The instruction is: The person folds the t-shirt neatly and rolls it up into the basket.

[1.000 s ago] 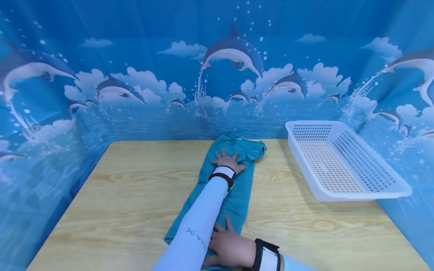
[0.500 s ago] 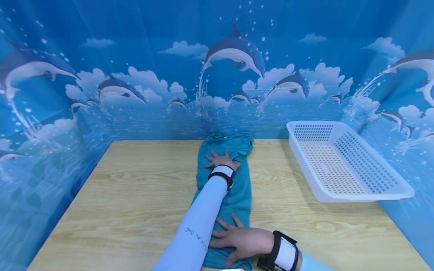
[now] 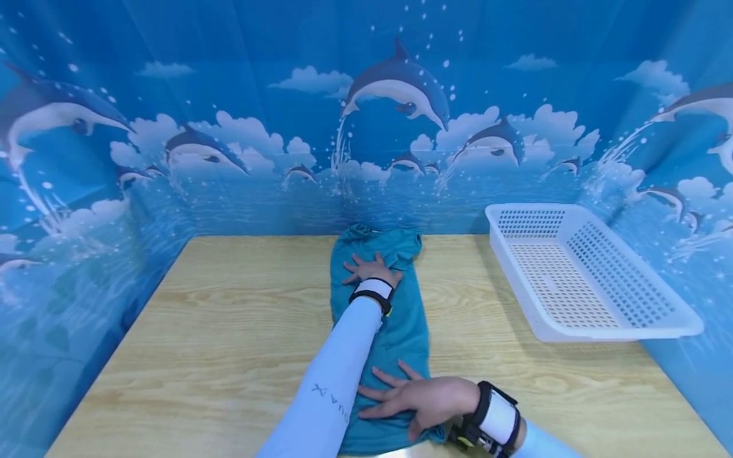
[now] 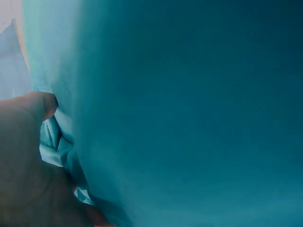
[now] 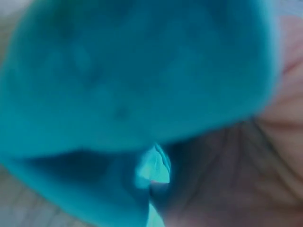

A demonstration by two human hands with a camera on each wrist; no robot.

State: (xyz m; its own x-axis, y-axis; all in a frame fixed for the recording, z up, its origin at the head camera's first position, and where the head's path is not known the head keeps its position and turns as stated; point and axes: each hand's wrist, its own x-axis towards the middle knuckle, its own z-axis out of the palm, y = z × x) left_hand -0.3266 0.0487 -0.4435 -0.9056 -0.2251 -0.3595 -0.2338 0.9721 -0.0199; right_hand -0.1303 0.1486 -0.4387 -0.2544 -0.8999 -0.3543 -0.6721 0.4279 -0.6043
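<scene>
Head view: the soft, wrinkled teal cloth (image 3: 401, 337) runs lengthwise near to far on the bench (image 3: 240, 331); the left grip (image 3: 373, 272), splayed and released, rests on its far part, the right grip (image 3: 420, 401), also splayed, on its near end; rightward, apart, stands a rigid perforated white basket (image 3: 618, 333)

A teal shirt (image 3: 401, 337) is being laid out as a long, narrow strip on the wood-grain table (image 3: 229, 318), its far end bunching and wrinkling at the table's back edge. It is being touched by the left hand (image 3: 373, 272) toward that end and by the right hand (image 3: 426, 401) near the closer end.
</scene>
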